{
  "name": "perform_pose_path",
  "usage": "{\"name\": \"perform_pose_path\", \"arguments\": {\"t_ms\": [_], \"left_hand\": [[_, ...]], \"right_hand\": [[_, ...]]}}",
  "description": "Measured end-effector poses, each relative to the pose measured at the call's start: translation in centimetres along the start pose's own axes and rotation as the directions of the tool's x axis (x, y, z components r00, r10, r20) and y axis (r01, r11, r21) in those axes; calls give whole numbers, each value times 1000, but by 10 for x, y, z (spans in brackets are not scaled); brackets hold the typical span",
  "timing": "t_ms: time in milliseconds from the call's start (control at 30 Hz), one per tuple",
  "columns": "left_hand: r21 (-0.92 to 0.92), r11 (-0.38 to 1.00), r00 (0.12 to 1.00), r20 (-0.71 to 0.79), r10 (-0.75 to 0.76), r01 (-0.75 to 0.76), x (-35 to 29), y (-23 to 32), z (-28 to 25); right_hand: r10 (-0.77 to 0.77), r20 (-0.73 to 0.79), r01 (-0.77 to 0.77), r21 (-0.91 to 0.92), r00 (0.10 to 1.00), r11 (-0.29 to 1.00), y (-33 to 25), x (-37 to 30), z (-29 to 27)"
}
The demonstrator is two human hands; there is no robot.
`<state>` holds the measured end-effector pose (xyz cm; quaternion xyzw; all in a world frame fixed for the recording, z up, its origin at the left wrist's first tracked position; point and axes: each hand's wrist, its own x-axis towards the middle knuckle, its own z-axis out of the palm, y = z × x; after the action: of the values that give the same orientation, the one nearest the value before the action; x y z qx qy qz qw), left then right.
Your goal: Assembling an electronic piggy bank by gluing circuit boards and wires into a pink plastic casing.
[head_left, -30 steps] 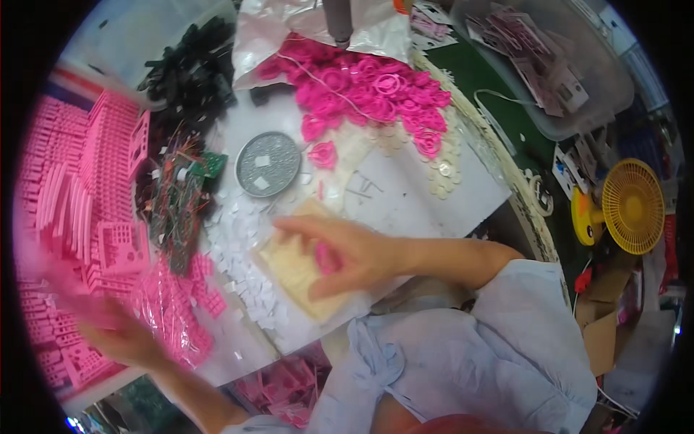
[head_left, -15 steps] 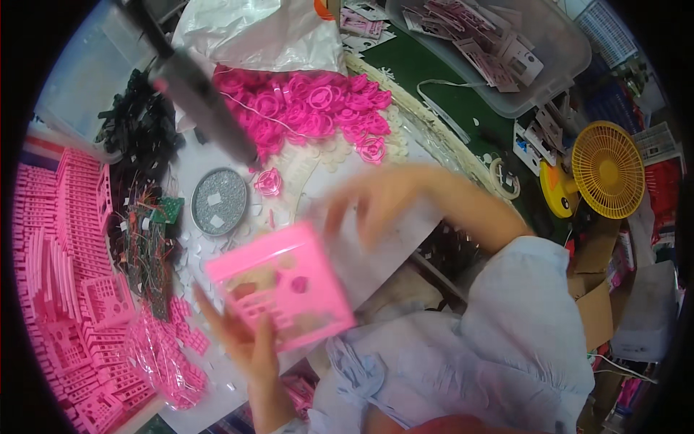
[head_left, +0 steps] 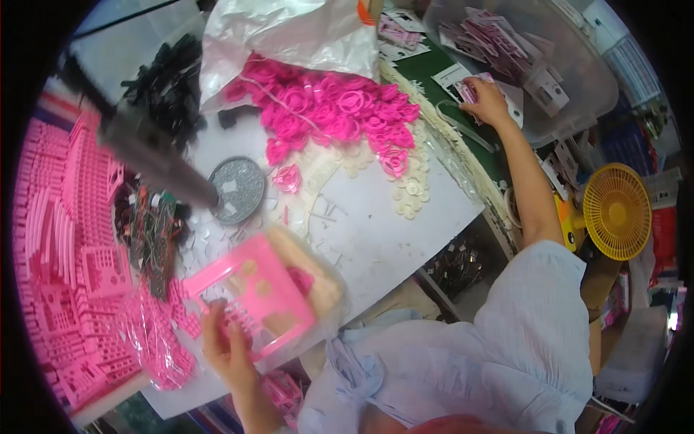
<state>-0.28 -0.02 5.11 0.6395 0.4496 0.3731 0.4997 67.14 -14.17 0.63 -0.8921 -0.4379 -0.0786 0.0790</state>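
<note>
My left hand (head_left: 230, 351) pinches the near left side of a pink plastic panel (head_left: 282, 293) with cut-out holes. The panel lies tilted over a beige pad (head_left: 318, 271) at the table's near edge. Far to the right, my right hand (head_left: 489, 103) is closed on a white and pink printed card (head_left: 454, 81) beside the clear plastic bin. A dark electric screwdriver (head_left: 155, 152) hangs at the left, its tip over a round grey dish (head_left: 238, 189) of tiny metal pieces, likely screws.
Pink rings (head_left: 340, 108) spill from a white bag (head_left: 289, 36). Stacked pink panels (head_left: 65, 289) line the left, next to wired circuit boards (head_left: 152, 239) and black parts (head_left: 166, 87). A clear bin (head_left: 585, 108) of cards and a yellow fan (head_left: 617, 210) stand right.
My right hand has gone from above the panel out to the far right and gripped a card. My left hand has shifted slightly left and down with the panel, showing the beige pad.
</note>
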Motion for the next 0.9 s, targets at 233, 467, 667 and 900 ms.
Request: {"name": "perform_pose_path", "arguments": {"t_ms": [233, 467, 667, 900], "left_hand": [[-211, 971, 990, 112, -89, 111, 11, -5, 16], [-468, 787, 915, 236, -327, 402, 23, -8, 42], [-659, 727, 981, 145, -129, 193, 5, -24, 5], [164, 975, 933, -305, 192, -147, 9, -27, 25]], "right_hand": [[-446, -288, 529, 542, 847, 653, -219, -99, -90], [-834, -417, 869, 476, 361, 138, -390, -190, -85], [-484, -64, 76, 997, 873, 4, -406, -168, -50], [-542, 50, -319, 852, 839, -415, -445, -200, -31]]}}
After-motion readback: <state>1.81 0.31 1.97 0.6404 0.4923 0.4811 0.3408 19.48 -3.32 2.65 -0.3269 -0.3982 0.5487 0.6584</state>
